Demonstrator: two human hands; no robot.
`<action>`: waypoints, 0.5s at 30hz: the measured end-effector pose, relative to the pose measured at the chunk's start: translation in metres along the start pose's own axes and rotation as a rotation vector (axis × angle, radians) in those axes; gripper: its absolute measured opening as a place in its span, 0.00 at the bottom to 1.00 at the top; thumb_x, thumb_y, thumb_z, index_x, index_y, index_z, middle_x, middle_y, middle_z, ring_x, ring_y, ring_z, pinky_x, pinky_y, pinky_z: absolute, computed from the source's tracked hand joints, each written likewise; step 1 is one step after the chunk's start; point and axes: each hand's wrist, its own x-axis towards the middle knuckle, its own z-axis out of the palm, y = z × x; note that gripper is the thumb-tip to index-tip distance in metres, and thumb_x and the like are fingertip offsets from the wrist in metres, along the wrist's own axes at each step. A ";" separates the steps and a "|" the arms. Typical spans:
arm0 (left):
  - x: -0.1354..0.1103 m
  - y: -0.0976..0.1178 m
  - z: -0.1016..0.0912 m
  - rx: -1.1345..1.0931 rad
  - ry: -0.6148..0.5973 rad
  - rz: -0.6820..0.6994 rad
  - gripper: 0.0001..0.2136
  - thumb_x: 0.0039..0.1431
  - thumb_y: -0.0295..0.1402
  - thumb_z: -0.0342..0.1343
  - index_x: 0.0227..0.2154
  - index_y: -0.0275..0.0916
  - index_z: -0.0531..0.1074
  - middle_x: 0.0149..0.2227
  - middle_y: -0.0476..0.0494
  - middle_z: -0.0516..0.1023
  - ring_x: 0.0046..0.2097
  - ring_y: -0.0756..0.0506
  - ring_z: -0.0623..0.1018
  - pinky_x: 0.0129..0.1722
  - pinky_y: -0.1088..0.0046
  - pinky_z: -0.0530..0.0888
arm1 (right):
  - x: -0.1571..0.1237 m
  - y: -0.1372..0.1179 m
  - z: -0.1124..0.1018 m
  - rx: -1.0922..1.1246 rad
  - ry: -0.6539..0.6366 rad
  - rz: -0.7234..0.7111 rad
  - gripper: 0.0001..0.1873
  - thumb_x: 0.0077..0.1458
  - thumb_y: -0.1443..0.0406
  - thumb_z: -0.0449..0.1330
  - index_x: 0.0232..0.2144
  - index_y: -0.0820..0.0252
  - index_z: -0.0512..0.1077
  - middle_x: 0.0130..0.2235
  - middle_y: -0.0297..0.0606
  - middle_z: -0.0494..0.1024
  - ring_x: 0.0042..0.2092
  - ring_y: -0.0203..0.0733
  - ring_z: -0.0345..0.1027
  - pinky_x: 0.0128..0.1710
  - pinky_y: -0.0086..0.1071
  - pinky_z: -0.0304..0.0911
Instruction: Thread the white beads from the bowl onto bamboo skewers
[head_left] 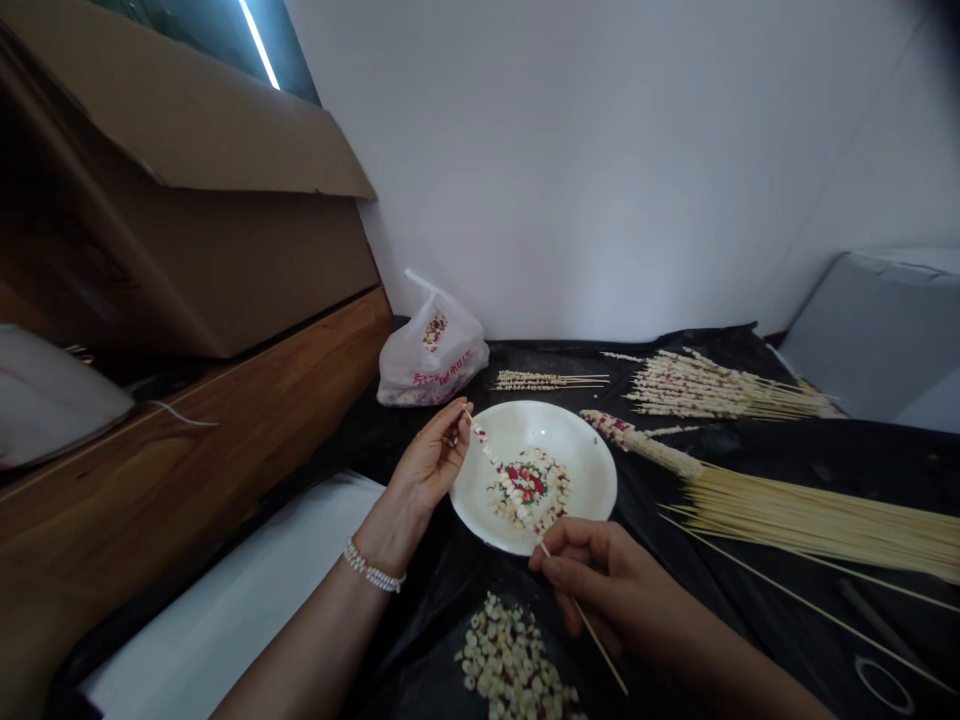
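Observation:
A thin wooden skewer [592,625] slants over a white bowl [596,465], with cream and dark red corn kernels threaded along its upper part. My left hand [427,455], wearing a beaded bracelet, pinches the skewer's upper end at the bowl's left rim. Whether kernels lie in its curled fingers I cannot tell. Lower down, my right hand [600,570] grips the bare part of the skewer near the bowl's front rim. Loose kernels [555,490] lie in the bowl, around a red and green pattern on its bottom. In front of it is a pile of pale kernels [510,660].
Behind the bowl stand a plastic bag [435,365] and threaded skewers [536,380]. On the right lie more threaded skewers [690,390], a partly stripped corn cob [652,450] and bare skewers [825,520]. A cardboard box [262,260] stands left; a white wall [570,180] rises behind.

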 end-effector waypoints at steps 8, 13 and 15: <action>0.000 0.001 -0.003 0.007 -0.008 0.010 0.08 0.59 0.17 0.52 0.34 0.31 0.74 0.29 0.43 0.79 0.26 0.53 0.78 0.26 0.84 0.77 | 0.000 -0.002 -0.002 -0.030 0.009 -0.007 0.23 0.51 0.46 0.62 0.31 0.61 0.68 0.16 0.25 0.68 0.13 0.23 0.47 0.12 0.22 0.39; -0.001 0.001 -0.001 -0.036 -0.010 -0.055 0.05 0.61 0.21 0.53 0.35 0.29 0.74 0.29 0.42 0.78 0.25 0.54 0.77 0.25 0.84 0.77 | 0.000 -0.002 -0.002 -0.059 0.020 -0.020 0.22 0.53 0.47 0.61 0.30 0.60 0.68 0.16 0.25 0.67 0.13 0.24 0.47 0.13 0.22 0.39; -0.002 0.002 -0.001 -0.051 -0.007 -0.065 0.05 0.61 0.21 0.53 0.34 0.29 0.74 0.29 0.41 0.78 0.25 0.54 0.77 0.26 0.84 0.77 | 0.000 -0.001 -0.002 -0.061 0.015 -0.033 0.21 0.53 0.47 0.61 0.31 0.60 0.68 0.16 0.25 0.67 0.13 0.23 0.46 0.13 0.22 0.39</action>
